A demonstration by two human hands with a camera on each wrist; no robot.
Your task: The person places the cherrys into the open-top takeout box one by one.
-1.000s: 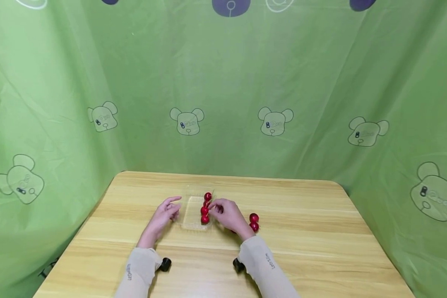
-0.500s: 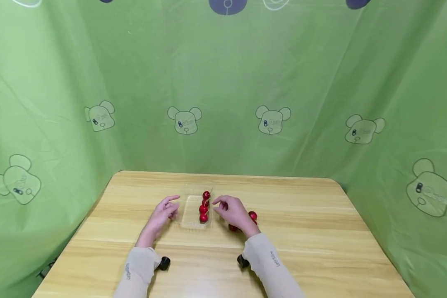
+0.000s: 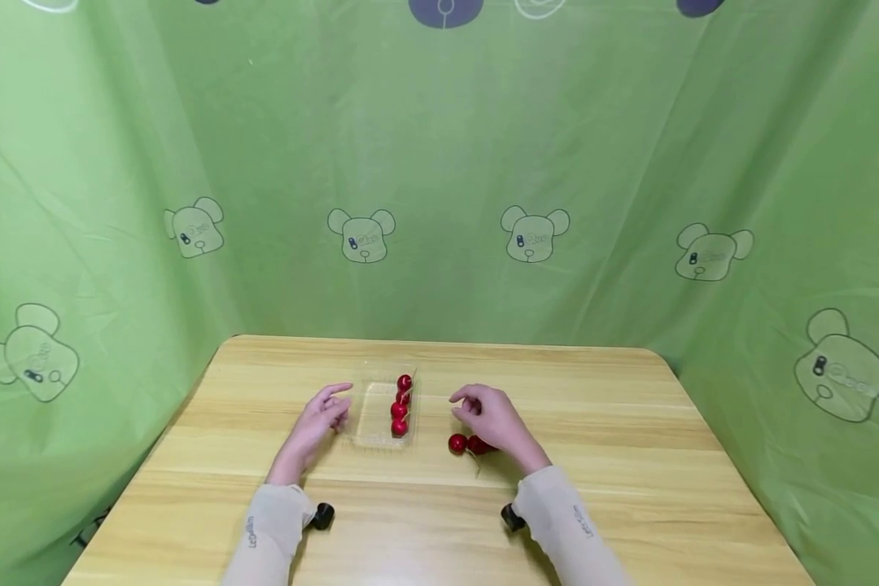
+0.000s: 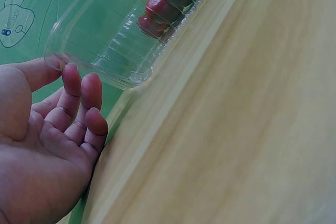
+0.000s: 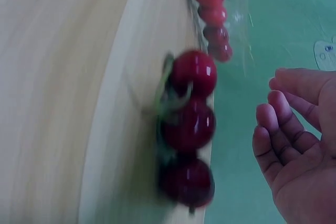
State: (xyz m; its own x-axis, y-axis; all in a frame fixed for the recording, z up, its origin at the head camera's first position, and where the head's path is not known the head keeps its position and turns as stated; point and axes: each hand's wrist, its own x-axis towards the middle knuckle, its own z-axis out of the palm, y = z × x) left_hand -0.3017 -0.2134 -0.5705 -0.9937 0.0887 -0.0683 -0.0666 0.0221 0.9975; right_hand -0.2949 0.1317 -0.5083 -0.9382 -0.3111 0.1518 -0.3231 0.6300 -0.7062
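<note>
A clear plastic box (image 3: 373, 417) stands on the table, with several red cherries (image 3: 399, 410) lined up inside along its right wall. My left hand (image 3: 317, 423) is at the box's left side, fingers loosely bent. In the left wrist view a fingertip (image 4: 54, 62) overlaps the box's rim. To the right, my right hand (image 3: 492, 417) hovers with nothing between its bent fingers. Below it lie loose cherries (image 3: 457, 443) with stems, partly covered by the hand in the head view. Three of these cherries (image 5: 188, 124) show in a row in the right wrist view.
The wooden table (image 3: 630, 456) has its far edge close to a green curtain (image 3: 439, 138) printed with bear heads. Black wrist cameras (image 3: 323, 517) sit at both sleeves.
My right hand has drawn back from the cherries in the box and moved right, over the loose cherries. The left hand stays by the box.
</note>
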